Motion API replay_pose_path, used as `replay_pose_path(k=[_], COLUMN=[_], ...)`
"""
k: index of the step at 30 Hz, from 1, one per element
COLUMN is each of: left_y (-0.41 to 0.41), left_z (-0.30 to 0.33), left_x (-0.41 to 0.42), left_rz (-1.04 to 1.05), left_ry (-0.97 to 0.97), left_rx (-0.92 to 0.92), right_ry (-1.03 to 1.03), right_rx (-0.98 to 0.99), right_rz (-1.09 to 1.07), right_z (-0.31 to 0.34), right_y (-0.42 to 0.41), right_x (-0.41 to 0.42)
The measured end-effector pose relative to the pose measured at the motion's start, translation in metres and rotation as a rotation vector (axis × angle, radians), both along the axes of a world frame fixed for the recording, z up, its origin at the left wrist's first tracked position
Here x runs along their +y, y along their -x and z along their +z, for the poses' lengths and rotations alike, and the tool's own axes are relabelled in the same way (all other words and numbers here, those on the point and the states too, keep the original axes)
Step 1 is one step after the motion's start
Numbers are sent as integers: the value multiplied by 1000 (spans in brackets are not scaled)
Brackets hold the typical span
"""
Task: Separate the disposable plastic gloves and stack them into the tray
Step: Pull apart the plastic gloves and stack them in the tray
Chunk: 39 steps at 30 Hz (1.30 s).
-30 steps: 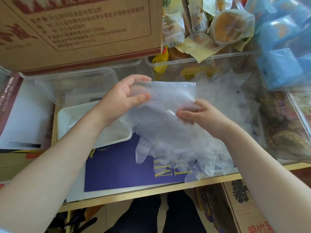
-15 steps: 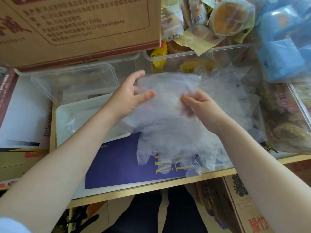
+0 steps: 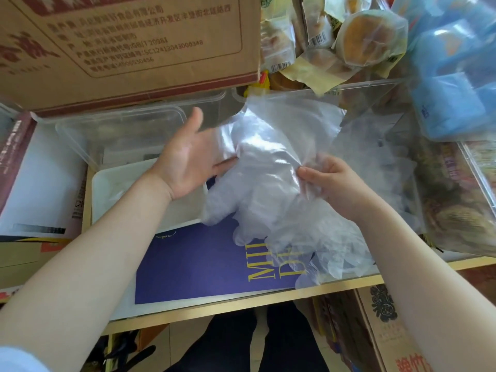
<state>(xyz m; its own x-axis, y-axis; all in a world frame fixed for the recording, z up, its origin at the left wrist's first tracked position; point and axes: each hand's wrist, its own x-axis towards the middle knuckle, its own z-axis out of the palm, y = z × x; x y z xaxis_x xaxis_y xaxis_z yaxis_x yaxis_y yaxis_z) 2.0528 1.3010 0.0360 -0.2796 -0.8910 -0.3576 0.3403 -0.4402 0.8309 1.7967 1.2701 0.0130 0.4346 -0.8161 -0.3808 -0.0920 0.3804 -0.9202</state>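
The step in hand looks like the separating itself: one thin sheet is being peeled off a clump of disposable plastic gloves [image 3: 268, 183] held up above the table [image 3: 241, 307]. The right hand [image 3: 330, 183] pinches the clump at its right edge, thumb and fingers curled on the film, with more gloves hanging down from it over a purple book [image 3: 201, 264] and spilling toward the table's front edge. The left hand [image 3: 185, 159] is released, palm up and fingers straight, and it seems to slide its fingertips in under the left side of the film; the plastic is so clear and crumpled that I cannot tell whether it lies between two gloves or simply behind the whole bunch.

The white tray [image 3: 107, 189] sits just to the left of the gloves, below the left wrist, in front of a clear plastic container [image 3: 88, 135]. A cardboard box [image 3: 128, 49] stands behind, and packaged snacks [image 3: 370, 36] are piled at the back right.

The next move likely calls for the left hand to close on a single layer and draw it leftward while the right holds the rest back. The film will probably cling, so a slow pull should keep a second glove from following. Then the freed glove has to be laid flat in the tray.
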Motion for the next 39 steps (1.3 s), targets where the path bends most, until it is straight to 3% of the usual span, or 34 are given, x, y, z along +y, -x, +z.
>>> replay_pose_path(k=[1,3,5,9,14,17,21,24,29,34,39], left_y=[-1,0,13,41,48,53,64,67,60,52,54], left_z=[-2,-10,-17,-21,-20,-19,-14,-6,-11,-10,-12], left_x=[3,10,16,17,13,14,10,5,4,14,22], left_rz=[-3,0,15,230,456,510,635,648,561,448,291], left_ry=[-29,-46,-37,15,69,78,-51,-158,-266,-220,-38], left_rx=[117,174,51,-419,-591,-563,-312,-189,-163,156,-17], right_ry=[-19,-82,-120,-69,-87,-13,-91,-95,177,249,680], right_rx=[-41,-112,-138,-64,-105,-88,-309,-376,-145,-35,425], right_rz=[-42,-121,-165,-188,-135,-157,-239,-98,168,214,209], right_z=[-1,-2,-6,-13,-10,-7,-5,8,9,14,0], right_y=[0,0,0,-1,2,-1,-2,3,18,26,24], right_x=[0,1,2,5,8,7,5,5,1,-3,-3])
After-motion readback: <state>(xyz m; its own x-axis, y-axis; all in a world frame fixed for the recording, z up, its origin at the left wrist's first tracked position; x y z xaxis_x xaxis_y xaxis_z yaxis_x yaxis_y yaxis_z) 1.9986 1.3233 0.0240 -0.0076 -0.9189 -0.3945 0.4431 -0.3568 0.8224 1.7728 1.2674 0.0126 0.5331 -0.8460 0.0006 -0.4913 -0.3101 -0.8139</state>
